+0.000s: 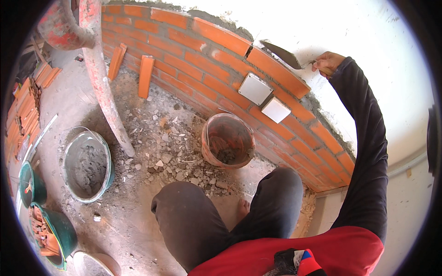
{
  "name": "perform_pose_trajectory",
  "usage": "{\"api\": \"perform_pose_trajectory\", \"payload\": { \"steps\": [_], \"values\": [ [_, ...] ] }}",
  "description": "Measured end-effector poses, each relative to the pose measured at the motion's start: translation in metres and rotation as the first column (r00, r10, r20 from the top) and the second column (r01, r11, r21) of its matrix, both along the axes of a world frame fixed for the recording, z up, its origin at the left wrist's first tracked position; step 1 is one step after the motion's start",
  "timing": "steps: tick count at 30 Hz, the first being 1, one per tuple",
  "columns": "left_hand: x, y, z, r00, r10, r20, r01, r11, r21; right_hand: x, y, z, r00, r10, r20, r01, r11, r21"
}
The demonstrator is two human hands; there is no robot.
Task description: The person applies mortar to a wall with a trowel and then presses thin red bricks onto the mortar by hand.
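My right hand (328, 63) is closed around the handle of a pointing-blade trowel (282, 54), high at the right beside the white wall. The trowel's dark blade reaches left, just above a long orange brick (277, 72) in the top course of the low brick wall (202, 73). A narrow dark gap parts this brick from its left neighbour (222, 36). Grey mortar (224, 21) lies behind the top bricks. Two square white boxes (255, 89) are set in the wall below. My left hand is out of view.
An orange bucket (207, 152) with some mortar stands by the wall near my knees. Rubble (172, 149) covers the floor. Left are a tub (110, 171) of mortar, green buckets (64, 230), stacked bricks (20, 117) and a slanting splattered pole (99, 78). Two bricks (146, 77) lean on the wall.
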State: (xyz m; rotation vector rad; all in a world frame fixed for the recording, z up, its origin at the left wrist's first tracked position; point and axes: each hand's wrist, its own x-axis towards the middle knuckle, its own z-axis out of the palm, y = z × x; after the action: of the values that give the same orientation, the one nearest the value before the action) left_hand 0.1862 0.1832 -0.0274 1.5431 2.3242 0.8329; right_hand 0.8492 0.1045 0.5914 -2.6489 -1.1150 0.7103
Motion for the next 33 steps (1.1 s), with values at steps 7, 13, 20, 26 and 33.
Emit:
{"api": "perform_pose_trajectory", "payload": {
  "steps": [7, 13, 20, 26, 33],
  "values": [
    [0.009, 0.007, 0.004, 0.982, -0.051, 0.184, 0.060, 0.997, -0.043, 0.006, -0.044, 0.004, 0.995, -0.061, -0.085, 0.061, 0.998, -0.010],
    [0.017, 0.013, 0.011, 0.895, -0.064, 0.442, 0.106, 0.992, -0.070, 0.007, -0.082, 0.012, 0.994, -0.040, -0.099, 0.034, 0.998, -0.060],
    [0.026, 0.018, 0.022, 0.677, -0.016, 0.736, 0.150, 0.982, -0.117, 0.001, -0.118, 0.017, 0.981, -0.157, -0.113, 0.151, 0.987, -0.063],
    [0.031, 0.022, 0.032, 0.458, 0.062, 0.887, 0.195, 0.966, -0.168, 0.002, -0.106, 0.014, 0.983, -0.148, -0.112, 0.144, 0.989, -0.039],
    [0.032, 0.026, 0.048, 0.283, 0.138, 0.949, 0.257, 0.942, -0.214, 0.019, -0.053, -0.004, 0.998, -0.032, -0.058, 0.036, 0.997, 0.064]
  ]
}}
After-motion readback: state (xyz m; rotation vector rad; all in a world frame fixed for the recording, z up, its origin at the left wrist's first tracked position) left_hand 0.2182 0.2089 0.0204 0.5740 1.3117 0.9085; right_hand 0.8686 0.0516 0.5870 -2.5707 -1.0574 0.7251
